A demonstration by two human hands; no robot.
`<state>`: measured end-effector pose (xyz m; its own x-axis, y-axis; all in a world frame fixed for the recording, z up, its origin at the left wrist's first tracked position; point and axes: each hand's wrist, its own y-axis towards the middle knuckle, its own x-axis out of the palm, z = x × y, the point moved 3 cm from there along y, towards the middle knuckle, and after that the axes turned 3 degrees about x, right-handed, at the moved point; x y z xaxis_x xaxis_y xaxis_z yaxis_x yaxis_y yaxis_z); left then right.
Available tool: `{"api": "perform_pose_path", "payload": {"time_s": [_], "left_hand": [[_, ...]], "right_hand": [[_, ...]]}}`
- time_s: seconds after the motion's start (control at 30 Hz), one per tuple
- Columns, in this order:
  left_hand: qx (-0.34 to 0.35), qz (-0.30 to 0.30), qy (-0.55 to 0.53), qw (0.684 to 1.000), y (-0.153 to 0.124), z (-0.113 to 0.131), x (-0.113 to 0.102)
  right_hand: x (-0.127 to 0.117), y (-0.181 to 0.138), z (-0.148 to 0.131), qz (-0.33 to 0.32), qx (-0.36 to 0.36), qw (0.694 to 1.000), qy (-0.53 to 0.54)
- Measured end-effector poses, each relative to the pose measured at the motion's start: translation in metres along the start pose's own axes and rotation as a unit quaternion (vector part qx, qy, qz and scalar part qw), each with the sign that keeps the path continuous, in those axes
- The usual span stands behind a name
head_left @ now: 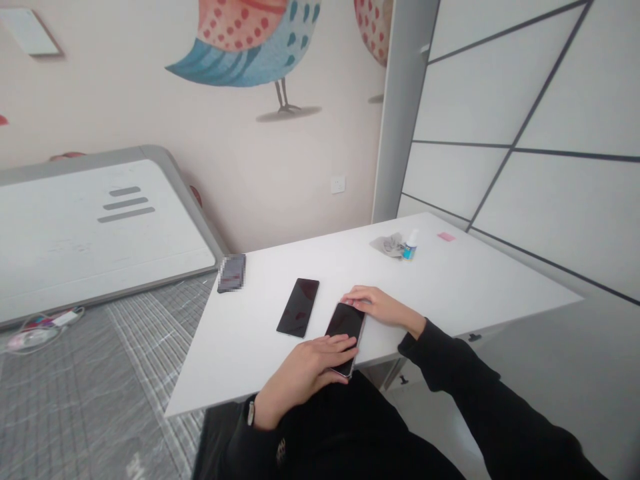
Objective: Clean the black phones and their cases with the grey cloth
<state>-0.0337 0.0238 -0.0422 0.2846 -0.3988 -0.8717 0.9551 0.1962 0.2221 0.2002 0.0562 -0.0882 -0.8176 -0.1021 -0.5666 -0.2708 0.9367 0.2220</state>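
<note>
A black-screened smartphone (pixel 347 321) lies near the front edge of the white table, its screen facing up. My left hand (pixel 320 360) grips its lower part, with fingers across the screen and the thumb at the bottom edge. At the phone's top end, my right hand (pixel 375 303) has its fingers closed over the upper edge. Whether anything thin is under those fingertips I cannot tell. Just left of this phone, a second dark smartphone (pixel 299 307) rests flat and untouched.
The white table (pixel 230 360) also bears a blurred-out phone (pixel 232 273) at its left corner. Toward the back right are a crumpled grey cloth (pixel 388 245), a small spray bottle (pixel 411 245) with blue liquid and a pink slip (pixel 446 237). White cabinet panels (pixel 565 213) stand to the right.
</note>
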Motion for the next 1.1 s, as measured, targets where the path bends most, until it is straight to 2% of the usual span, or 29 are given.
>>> {"api": "perform_pose_path", "payload": {"time_s": [0.17,0.23,0.33,0.37,0.43,0.5,0.57,0.6,0.67,0.77,0.9,1.0,1.1], "left_hand": [[-0.021,0.02,0.006,1.0,0.003,-0.003,0.008],[-0.023,0.042,0.027,0.998,-0.001,0.0,0.011],[-0.035,0.133,0.032,0.99,-0.018,0.008,0.013],[-0.056,0.175,0.021,0.983,-0.025,0.01,0.012],[-0.146,0.247,-0.006,0.958,-0.04,0.01,0.011],[-0.27,0.257,-0.022,0.928,-0.051,0.009,0.013],[-0.361,0.202,-0.035,0.91,-0.055,0.008,0.017],[-0.381,0.167,-0.046,0.908,-0.054,0.009,0.02],[-0.383,0.125,-0.077,0.912,-0.05,0.014,0.025],[-0.376,0.138,-0.135,0.906,-0.048,0.023,0.031],[-0.404,0.152,-0.241,0.869,-0.054,0.028,0.045],[-0.399,0.145,-0.327,0.844,-0.051,0.026,0.06],[-0.383,0.149,-0.434,0.802,-0.042,0.019,0.076]], "right_hand": [[0.004,0.0,-0.003,0.03,0.015,0.999,0.006],[0.003,-0.004,-0.006,0.071,0.023,0.997,0.018],[-0.001,-0.022,-0.015,0.185,0.05,0.981,0.027],[-0.001,-0.032,-0.02,0.218,0.065,0.974,0.025],[0.003,-0.054,-0.03,0.251,0.1,0.962,0.031],[0.014,-0.077,-0.041,0.232,0.142,0.961,0.057],[0.028,-0.098,-0.05,0.181,0.19,0.961,0.084],[0.036,-0.107,-0.053,0.15,0.217,0.96,0.089],[0.05,-0.12,-0.057,0.09,0.268,0.956,0.081],[0.061,-0.129,-0.059,0.034,0.3,0.95,0.073],[0.065,-0.127,-0.058,-0.006,0.273,0.946,0.176],[0.072,-0.123,-0.052,-0.052,0.259,0.924,0.276],[0.081,-0.122,-0.044,-0.06,0.254,0.909,0.327]]}}
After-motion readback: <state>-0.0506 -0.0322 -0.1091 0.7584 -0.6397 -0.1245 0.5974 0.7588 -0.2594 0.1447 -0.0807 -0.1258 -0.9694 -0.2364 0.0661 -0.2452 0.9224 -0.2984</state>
